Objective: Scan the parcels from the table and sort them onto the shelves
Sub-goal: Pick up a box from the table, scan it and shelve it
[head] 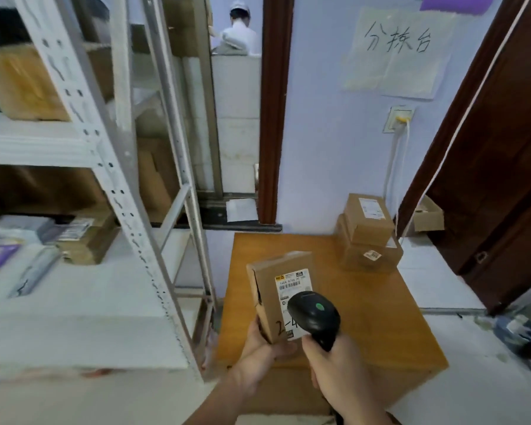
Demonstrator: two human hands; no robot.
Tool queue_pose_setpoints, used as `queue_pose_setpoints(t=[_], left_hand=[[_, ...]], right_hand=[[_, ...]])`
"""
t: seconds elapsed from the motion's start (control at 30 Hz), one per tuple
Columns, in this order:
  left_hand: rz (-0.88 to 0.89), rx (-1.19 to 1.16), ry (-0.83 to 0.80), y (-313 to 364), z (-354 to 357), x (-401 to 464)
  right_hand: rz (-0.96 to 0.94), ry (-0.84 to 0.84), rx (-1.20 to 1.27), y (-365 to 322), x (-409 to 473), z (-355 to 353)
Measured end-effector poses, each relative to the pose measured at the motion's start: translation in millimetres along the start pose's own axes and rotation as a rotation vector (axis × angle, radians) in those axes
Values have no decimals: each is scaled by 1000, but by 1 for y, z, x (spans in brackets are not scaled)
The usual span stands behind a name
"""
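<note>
left grip (262, 345): fingers curled, holding | right grip (334, 363): fist closed, forearm extended forward

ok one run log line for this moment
left hand holds labelled brown cardboard parcel | right hand aims black handheld scanner at label | two parcels stacked on table

Brown parcel (281, 297), black scanner (314, 317), seemingly orange-tan table (380, 317).
</note>
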State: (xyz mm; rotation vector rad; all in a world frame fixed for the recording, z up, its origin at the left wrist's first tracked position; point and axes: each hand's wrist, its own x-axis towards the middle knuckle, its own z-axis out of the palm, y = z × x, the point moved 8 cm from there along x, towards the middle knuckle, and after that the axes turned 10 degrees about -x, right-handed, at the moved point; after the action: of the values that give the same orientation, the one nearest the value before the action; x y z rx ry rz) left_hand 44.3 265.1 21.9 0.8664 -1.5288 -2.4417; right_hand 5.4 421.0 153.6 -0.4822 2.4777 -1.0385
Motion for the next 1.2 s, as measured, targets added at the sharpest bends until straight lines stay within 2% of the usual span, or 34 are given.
queue_pose_setpoints(t=[0.23, 0.43, 0.53, 0.7, 0.97, 1.2], left_hand=[[52, -145, 151, 11, -112, -66], [102, -250, 463, 12, -200, -128], [157, -297, 580, 13, -237, -161], [233, -339, 741, 13, -300, -210], [305, -444, 826, 21, -411, -249], [339, -390, 747, 58, -512, -244]], right_hand=[[-194, -187, -22, -65, -5, 98], [-396, -324, -89, -127, -19, 172], [-416, -469, -120, -149, -38, 215], [-466, -576, -178, -183, -71, 276], [-498, -672, -194, -254, -108, 370], [-461, -674, -154, -332, -102, 422]])
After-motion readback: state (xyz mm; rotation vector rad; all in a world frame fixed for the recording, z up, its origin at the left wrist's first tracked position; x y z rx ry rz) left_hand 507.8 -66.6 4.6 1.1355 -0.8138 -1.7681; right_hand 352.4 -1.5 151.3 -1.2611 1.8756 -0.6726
